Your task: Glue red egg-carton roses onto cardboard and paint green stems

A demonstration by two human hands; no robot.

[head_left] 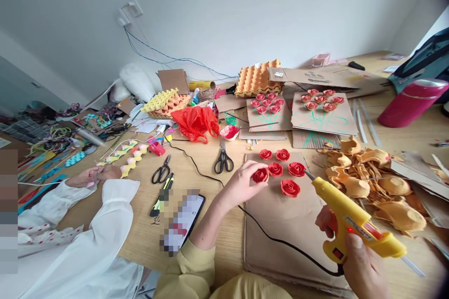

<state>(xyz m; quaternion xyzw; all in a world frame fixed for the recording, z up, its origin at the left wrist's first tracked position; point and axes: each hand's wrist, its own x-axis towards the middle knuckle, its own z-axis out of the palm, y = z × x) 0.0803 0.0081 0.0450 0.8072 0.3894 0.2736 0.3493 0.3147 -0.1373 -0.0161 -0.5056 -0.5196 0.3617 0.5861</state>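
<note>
My left hand [242, 182] is closed on a red rose [260, 175] made of what looks like egg-carton pulp, at the left of a cardboard sheet [277, 224]. Several similar roses lie on that sheet, one of them a bigger-looking rose [290, 188] in front. In my right hand [361, 252] is a yellow hot glue gun [354, 215], its red light lit and a clear glue stick out of the back. The nozzle points left, close to the rightmost rose [296, 169]; whether they touch I cannot tell. The gun's black cord runs left across the cardboard.
Torn egg-carton cups [372, 182] are heaped at right, near a pink thermos [412, 103]. Behind stand two cardboard pictures with roses [270, 114]. Black scissors [223, 161], a utility knife [163, 195] and a phone [184, 224] lie left. A co-worker's hands [94, 175] work farther left.
</note>
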